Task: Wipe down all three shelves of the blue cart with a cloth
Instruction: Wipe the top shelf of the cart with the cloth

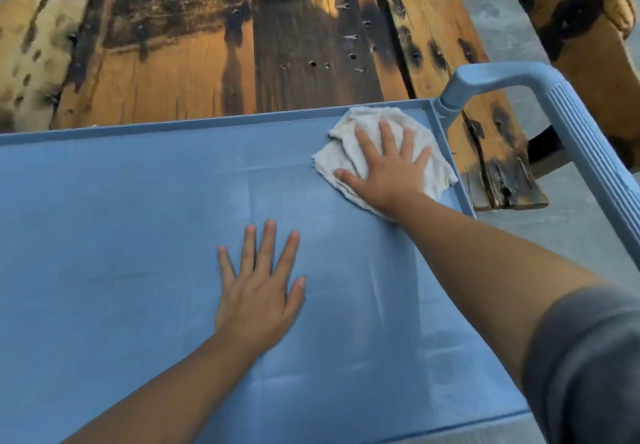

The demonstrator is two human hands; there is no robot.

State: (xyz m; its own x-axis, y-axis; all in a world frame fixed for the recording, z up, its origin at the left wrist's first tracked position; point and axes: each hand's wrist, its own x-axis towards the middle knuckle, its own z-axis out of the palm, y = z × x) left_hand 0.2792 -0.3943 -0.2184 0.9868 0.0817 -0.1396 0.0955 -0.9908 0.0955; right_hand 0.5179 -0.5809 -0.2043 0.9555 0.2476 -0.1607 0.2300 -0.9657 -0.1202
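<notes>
The blue cart's top shelf (121,208) fills most of the view, dusty with faint wipe streaks. A crumpled white cloth (349,128) lies in its far right corner, against the raised rim. My right hand (388,166) presses flat on the cloth with fingers spread. My left hand (259,287) rests palm down on the bare shelf near the middle, fingers apart, holding nothing. The two lower shelves are hidden beneath the top one.
The cart's ribbed blue handle (571,125) arches past the right end. A scorched wooden table (207,45) stands right behind the cart, with a wooden bench (485,125) to its right. Grey concrete floor (561,215) shows at right.
</notes>
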